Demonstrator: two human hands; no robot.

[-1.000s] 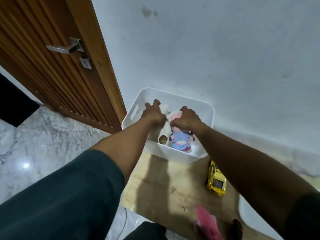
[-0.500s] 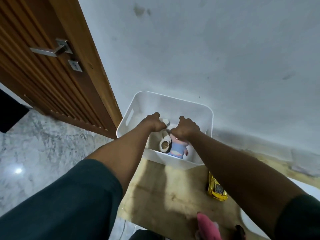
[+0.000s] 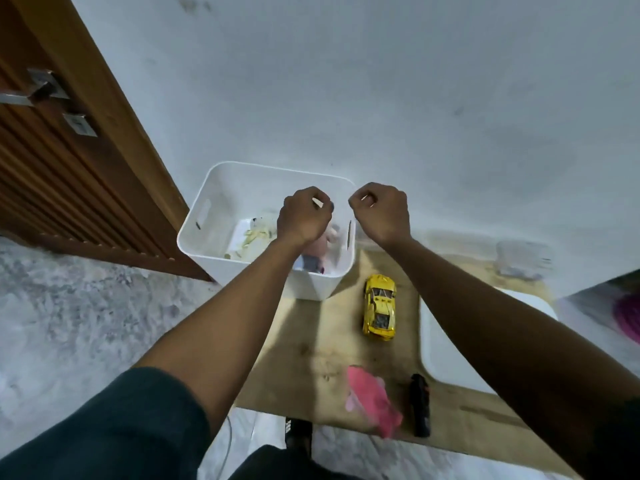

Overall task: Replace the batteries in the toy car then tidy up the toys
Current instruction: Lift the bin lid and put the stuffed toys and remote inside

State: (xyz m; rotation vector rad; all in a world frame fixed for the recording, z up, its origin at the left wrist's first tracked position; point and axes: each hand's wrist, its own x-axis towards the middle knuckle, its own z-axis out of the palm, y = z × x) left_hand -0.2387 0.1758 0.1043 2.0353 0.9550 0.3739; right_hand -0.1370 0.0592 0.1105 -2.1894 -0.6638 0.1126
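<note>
A white plastic bin stands on the floor against the wall. Inside it lie a pink plush toy and a pale toy. My left hand hovers over the bin's right half with fingers curled and nothing in it. My right hand is just outside the bin's right rim, also curled and empty. The yellow toy car rests on a wooden board right of the bin.
A pink toy and a black remote-like object lie on the board's near edge. A white lid or tray sits at right. A wooden door stands at left, over marble floor.
Both hands let go of the plush toys, which now lie in the bin, and rose and spread apart. The right hand moved past the bin's right rim.
</note>
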